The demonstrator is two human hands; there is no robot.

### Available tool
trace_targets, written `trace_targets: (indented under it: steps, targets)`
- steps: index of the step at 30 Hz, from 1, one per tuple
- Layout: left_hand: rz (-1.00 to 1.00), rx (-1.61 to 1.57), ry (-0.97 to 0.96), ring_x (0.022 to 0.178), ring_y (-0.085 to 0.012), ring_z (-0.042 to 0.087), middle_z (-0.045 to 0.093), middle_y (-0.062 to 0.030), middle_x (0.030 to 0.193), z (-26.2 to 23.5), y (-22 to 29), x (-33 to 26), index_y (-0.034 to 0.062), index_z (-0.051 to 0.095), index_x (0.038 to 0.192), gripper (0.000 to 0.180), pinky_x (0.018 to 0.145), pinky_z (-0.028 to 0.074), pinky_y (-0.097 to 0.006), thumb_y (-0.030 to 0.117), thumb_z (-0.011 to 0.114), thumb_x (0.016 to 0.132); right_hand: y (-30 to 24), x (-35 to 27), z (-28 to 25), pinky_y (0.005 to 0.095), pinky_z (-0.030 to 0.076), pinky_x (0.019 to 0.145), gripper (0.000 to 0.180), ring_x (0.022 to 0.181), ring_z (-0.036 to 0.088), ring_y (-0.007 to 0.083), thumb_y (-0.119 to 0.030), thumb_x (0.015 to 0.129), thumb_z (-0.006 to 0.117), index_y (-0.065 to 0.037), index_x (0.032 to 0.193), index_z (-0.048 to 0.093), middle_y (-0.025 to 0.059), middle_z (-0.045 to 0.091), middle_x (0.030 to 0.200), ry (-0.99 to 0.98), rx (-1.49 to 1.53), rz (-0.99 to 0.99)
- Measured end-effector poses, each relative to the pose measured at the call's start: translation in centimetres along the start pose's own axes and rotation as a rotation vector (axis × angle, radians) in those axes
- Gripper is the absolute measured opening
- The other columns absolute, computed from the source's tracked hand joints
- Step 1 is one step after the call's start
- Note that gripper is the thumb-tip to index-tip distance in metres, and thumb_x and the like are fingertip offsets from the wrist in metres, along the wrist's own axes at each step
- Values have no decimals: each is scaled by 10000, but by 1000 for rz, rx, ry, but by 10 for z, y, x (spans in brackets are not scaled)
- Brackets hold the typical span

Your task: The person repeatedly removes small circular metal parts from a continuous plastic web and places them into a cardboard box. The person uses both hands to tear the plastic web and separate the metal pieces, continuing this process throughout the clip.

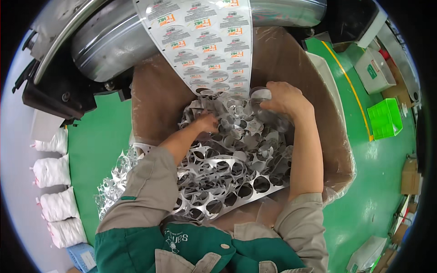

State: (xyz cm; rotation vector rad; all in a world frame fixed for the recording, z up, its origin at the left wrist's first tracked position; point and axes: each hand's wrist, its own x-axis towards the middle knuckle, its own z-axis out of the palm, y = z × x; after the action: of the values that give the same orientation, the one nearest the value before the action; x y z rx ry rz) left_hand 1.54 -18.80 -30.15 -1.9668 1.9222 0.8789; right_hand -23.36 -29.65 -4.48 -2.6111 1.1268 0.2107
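My right hand (286, 97) is closed at the right side of a box, thumb and fingers around silvery round foil lids (261, 94). My left hand (207, 122) reaches into the heap beside loose foil discs (236, 133); its fingers are partly hidden and blurred. Around and below both hands lies silver foil scrap (224, 168) punched with round holes. Above them, a printed foil web (205, 41) with rows of round lid designs runs down from a metal roller (109, 41) into the box.
The large brown carton (154, 95) is lined with clear plastic, its walls rising around both arms. More scrap (119, 175) spills outside on the left. White bags (57, 204) line the left wall. A green crate (384, 118) and a white bin (374, 70) stand at right.
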Motion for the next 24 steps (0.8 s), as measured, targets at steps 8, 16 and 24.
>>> trace_targets:
  steps: [8, 16, 24]
  targets:
    - [420, -75, 89, 779, -255, 604, 637, -84, 818, -121, 52, -97, 73, 658, 857, 226, 730, 471, -346, 222, 675, 688, 61, -22, -29, 283, 449, 755, 419, 852, 584, 163, -309, 752, 653, 0, 1022, 567, 90, 625, 885, 125, 1186, -415]
    - [296, -661, 161, 811, -137, 551, 623, -32, 816, -150, 60, -262, 66, 658, 866, 90, 724, 432, -272, 90, 638, 782, 69, 55, 158, 310, 450, 812, 319, 922, 563, 147, -280, 852, 593, -52, 1074, 571, 17, 579, 1011, -306, 1658, -331]
    - [183, -662, 275, 789, -122, 563, 647, -41, 837, -107, 34, -253, 73, 654, 899, 116, 712, 436, -263, 93, 572, 819, 8, 33, 101, 390, 428, 845, 590, 1013, 537, 330, -379, 653, 709, 13, 1069, 563, 229, 554, 1093, -323, 70, -125]
